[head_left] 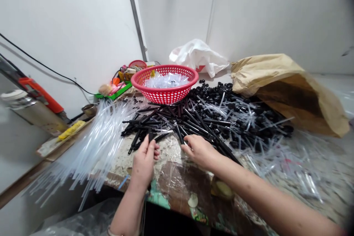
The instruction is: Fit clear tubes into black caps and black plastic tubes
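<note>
My left hand [145, 156] is closed near the table's front, with the end of a black part [151, 136] showing above its thumb and fingers. To its right, my right hand [197, 149] reaches to the near edge of a pile of black tubes [204, 125]. Its thumb and fingers are bent and apart beside a black tube [178, 131]; whether they grip anything cannot be made out. Small black round parts [212, 90] lie behind the tubes, mixed on the right with short clear tubes [249, 116].
A red basket [166, 96] holding clear pieces stands behind the pile. Long clear tubes [96, 143] overhang the table [171, 177] at left. Around them are a green tray [118, 91], a steel flask [33, 112], a brown paper bag [287, 96] and a white plastic bag [197, 57].
</note>
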`<state>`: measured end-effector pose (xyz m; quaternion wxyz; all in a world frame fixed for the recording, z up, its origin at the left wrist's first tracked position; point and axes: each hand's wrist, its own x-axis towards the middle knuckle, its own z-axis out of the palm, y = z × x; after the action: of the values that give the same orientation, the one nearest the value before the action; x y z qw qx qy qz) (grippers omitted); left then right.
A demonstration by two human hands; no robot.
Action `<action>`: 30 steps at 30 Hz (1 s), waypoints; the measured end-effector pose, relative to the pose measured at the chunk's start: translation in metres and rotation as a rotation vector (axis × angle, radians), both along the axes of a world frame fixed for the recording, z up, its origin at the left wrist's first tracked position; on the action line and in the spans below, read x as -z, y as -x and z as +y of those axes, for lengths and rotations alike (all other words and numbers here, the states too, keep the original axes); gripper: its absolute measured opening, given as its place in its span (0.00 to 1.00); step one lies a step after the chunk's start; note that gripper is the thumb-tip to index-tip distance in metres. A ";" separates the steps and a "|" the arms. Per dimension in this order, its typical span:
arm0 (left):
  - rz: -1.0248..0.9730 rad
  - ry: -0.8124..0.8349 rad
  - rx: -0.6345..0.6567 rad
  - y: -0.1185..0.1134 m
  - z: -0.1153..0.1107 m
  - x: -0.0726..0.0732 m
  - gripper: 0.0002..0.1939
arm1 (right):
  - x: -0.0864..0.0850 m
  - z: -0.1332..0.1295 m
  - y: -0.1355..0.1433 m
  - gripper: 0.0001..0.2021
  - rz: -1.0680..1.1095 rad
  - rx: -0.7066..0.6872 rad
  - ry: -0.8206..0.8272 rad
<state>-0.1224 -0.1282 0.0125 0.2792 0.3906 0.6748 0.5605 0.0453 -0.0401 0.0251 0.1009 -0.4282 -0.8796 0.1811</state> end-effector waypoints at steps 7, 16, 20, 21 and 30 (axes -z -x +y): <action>0.398 -0.040 -0.151 0.050 0.076 0.005 0.29 | 0.010 0.010 0.028 0.14 -0.146 0.045 -0.014; 0.808 -0.433 0.226 0.002 0.068 -0.012 0.35 | -0.038 0.007 -0.035 0.11 0.416 0.251 0.320; 0.726 -0.613 0.671 -0.049 0.045 0.000 0.27 | -0.048 -0.033 -0.051 0.09 0.564 0.158 0.431; 0.668 -0.594 0.686 -0.058 0.041 0.004 0.26 | -0.047 -0.039 -0.057 0.10 0.593 0.143 0.462; -0.368 -0.064 0.375 -0.069 0.012 0.021 0.30 | 0.015 0.002 -0.188 0.11 -0.035 0.464 -0.068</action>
<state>-0.0535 -0.1166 -0.0090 0.4838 0.4088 0.5104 0.5817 0.2329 -0.0383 0.0106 0.1388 -0.6186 -0.7646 0.1160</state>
